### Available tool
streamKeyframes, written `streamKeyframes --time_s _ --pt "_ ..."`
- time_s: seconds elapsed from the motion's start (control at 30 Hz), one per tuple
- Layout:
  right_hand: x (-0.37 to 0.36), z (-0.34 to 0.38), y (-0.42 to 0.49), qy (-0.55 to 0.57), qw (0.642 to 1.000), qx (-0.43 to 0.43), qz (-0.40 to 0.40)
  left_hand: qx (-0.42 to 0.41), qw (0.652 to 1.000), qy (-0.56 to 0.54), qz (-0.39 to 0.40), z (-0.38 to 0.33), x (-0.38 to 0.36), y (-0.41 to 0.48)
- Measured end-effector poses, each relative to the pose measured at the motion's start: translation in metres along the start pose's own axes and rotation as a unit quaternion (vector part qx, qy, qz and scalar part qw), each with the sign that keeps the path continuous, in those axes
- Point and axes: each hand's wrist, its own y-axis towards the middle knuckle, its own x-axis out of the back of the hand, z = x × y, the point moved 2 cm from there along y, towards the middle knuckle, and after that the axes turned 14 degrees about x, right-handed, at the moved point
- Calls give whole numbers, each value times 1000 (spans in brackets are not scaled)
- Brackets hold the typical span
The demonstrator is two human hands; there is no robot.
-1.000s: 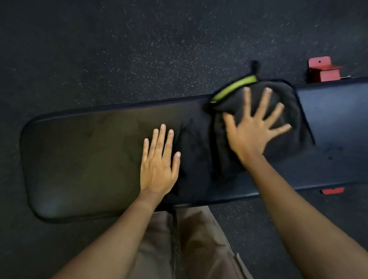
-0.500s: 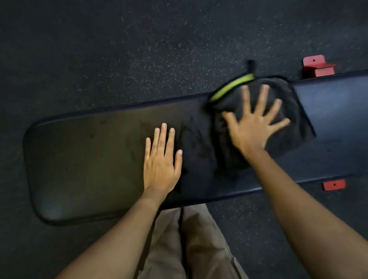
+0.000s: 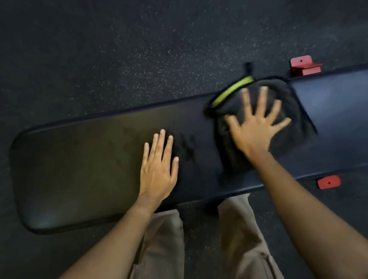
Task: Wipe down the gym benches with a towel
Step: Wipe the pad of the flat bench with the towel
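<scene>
Pressing flat on the towel (image 3: 294,112), your right hand (image 3: 256,132) keeps its fingers spread wide and straight, not curled round the cloth; the hand is blurred. The dark towel has a yellow-green strip (image 3: 232,91) along its upper-left edge. It lies on the bench (image 3: 82,168) right of the middle of the frame, reaching the pad's far edge. Your left hand (image 3: 157,171) lies palm down on the bare pad near the middle, fingers straight and close together, holding nothing, left of the towel and apart from it. The black bench runs from left to right across the frame. Two red feet show at the right, one (image 3: 304,66) above the bench and one (image 3: 328,182) below it. Your tan trousers (image 3: 165,260) show at the bottom, over the speckled dark floor (image 3: 128,45)
</scene>
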Motion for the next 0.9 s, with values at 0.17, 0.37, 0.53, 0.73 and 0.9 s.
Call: streamKeyframes --time_s 0.17,0.37,0.53,0.73,0.9 --pt "-8 -46 -86 -61 941 332 8 44 999 -16 -11 -32 -8 0" --pt "30 -176 -42 2 999 29 14 14 999 -24 21 -109 -35 -5" --pt "35 -139 41 -2 999 44 15 19 999 -30 6 -159 -55 4" --pt "31 -222 -50 -73 955 289 8 52 997 -48 -15 -207 -69 18" --pt "55 -270 6 12 1000 -13 -2 67 998 -2 -8 -236 -84 18"
